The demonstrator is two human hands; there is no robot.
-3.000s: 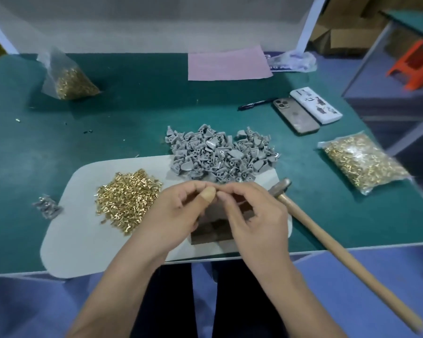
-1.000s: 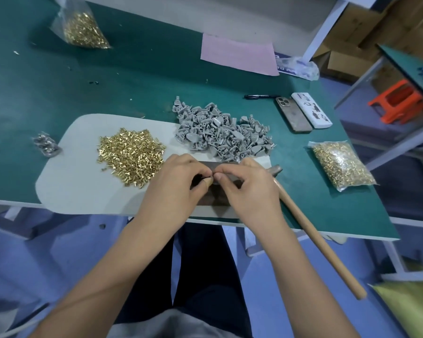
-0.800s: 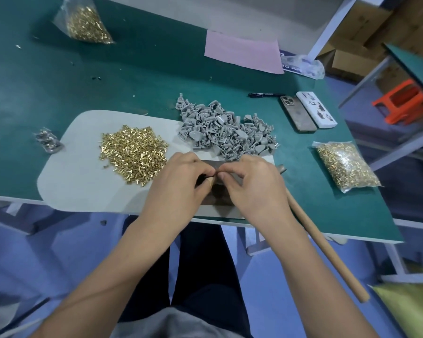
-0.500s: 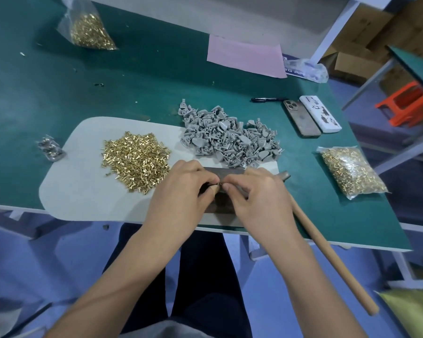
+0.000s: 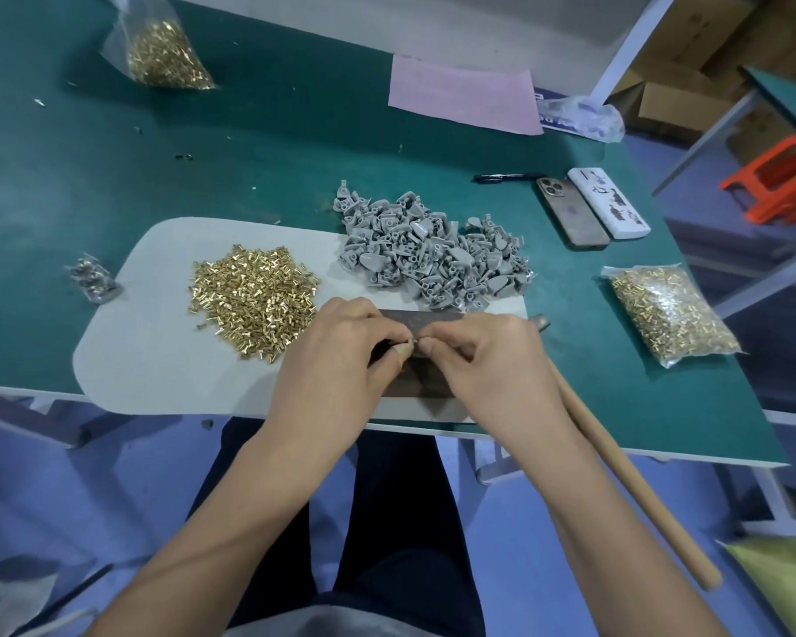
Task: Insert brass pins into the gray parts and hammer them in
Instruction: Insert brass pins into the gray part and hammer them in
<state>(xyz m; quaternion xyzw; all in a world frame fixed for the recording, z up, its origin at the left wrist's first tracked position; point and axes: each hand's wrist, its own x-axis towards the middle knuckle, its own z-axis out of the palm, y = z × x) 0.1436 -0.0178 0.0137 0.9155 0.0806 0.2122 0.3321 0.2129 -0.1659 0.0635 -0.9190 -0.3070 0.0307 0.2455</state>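
Observation:
My left hand (image 5: 341, 360) and my right hand (image 5: 488, 370) meet fingertip to fingertip over a dark metal block (image 5: 428, 318) on the white mat (image 5: 157, 360). A small brass pin (image 5: 412, 344) shows between the fingertips, pinched by my left thumb and forefinger. My right fingers are closed on a small gray part, which they mostly hide. Loose brass pins (image 5: 253, 301) are heaped left of my hands, and the gray parts (image 5: 433, 259) are piled behind them. The hammer (image 5: 616, 471) lies beside my right wrist with its handle past the table edge.
A bag of brass pins (image 5: 667, 314) lies at the right and another bag of pins (image 5: 166, 52) at the far left. Two phones (image 5: 570, 218), a pen (image 5: 506, 177) and pink paper (image 5: 465, 98) lie further back. A small bag of parts (image 5: 93, 278) sits left of the mat.
My hands have come down from above the block to just over it and stay pinched together. The hammer and both piles have not moved.

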